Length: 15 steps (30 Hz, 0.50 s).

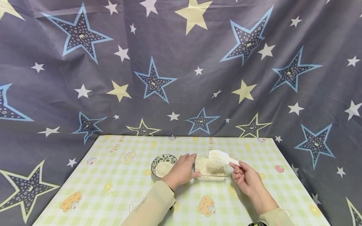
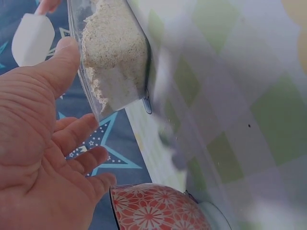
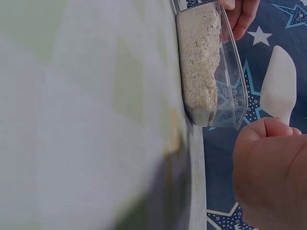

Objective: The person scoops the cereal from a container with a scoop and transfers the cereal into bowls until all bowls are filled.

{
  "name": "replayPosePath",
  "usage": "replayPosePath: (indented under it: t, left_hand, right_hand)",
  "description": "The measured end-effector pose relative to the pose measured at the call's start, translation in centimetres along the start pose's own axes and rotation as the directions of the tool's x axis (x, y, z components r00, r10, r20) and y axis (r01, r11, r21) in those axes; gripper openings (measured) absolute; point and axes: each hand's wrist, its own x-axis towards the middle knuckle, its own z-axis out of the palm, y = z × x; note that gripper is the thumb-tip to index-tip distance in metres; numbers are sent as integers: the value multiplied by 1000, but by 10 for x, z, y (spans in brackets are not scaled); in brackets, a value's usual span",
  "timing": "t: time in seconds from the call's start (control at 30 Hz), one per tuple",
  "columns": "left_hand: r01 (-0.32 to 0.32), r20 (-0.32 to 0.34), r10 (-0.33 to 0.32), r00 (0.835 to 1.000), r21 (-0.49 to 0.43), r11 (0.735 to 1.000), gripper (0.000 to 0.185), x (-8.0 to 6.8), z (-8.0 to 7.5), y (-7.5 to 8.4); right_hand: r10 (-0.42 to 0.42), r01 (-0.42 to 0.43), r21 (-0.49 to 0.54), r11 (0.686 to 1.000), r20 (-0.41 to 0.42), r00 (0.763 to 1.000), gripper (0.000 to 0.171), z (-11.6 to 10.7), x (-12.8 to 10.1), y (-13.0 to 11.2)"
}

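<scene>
Centrally on the counter, which is covered with a green-and-white checked cloth printed with cartoon animals, a clear rectangular plastic container partly filled with pale grain is seen. The container's left end is steadied by the left hand, whose fingers are held loosely straight and released, the thumb lying against the container wall. A white plastic scoop is pinched by its handle in the clenched fingers of the right hand and is held above the container's far right corner, its bowl turned toward the container. Just left of the left hand, a round patterned ceramic bowl holding some of the same grain is set. Behind the counter, a grey star-printed cloth is hung.
</scene>
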Motion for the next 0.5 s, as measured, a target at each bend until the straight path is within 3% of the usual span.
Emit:
replayPosePath:
  t: [0.3, 0.5]
  left_hand:
    - [-19, -22, 19, 1000, -8, 1000, 93, -4, -8, -5]
    - [-50, -86, 45, 995, -57, 997, 93, -19, -31, -21]
  right_hand:
    - [8, -8, -32, 999, 3, 1000, 49, 9, 2, -1]
    - [-8, 8, -45, 999, 9, 1000, 47, 15, 3, -5]
